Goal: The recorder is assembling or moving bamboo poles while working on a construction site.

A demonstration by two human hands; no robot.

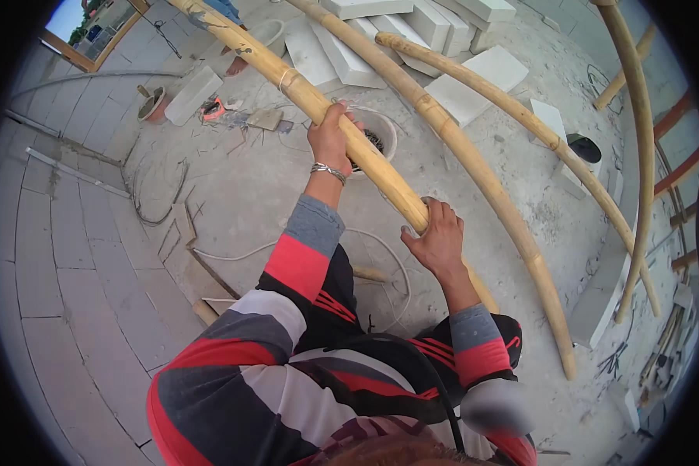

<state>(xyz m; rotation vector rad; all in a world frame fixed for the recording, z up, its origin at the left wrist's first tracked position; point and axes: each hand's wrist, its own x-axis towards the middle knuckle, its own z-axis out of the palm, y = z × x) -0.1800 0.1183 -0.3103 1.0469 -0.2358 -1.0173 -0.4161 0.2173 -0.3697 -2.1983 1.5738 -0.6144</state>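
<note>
A thick yellow bamboo pole (377, 167) runs slanting from the upper left down toward my right knee. My left hand (334, 140) is wrapped round it at the middle of the view, a bracelet on the wrist. Lower down the same pole, my right hand (436, 235) grips it with the thumb on the near side. Behind the pole, close to my left hand, stands a pale bucket (380, 132) holding dark small pieces I cannot make out. To the right lie a second long bamboo pole (474, 167) and a thinner one (520, 115), both apart from my hands.
White blocks (349, 58) are piled at the back. A dark-mouthed pot (584, 149) is at the right, by an upright bamboo pole (637, 140). A block wall (78, 287) closes the left side. Hose (404, 279) loops over the dusty floor; another person's foot (237, 66) shows at the back.
</note>
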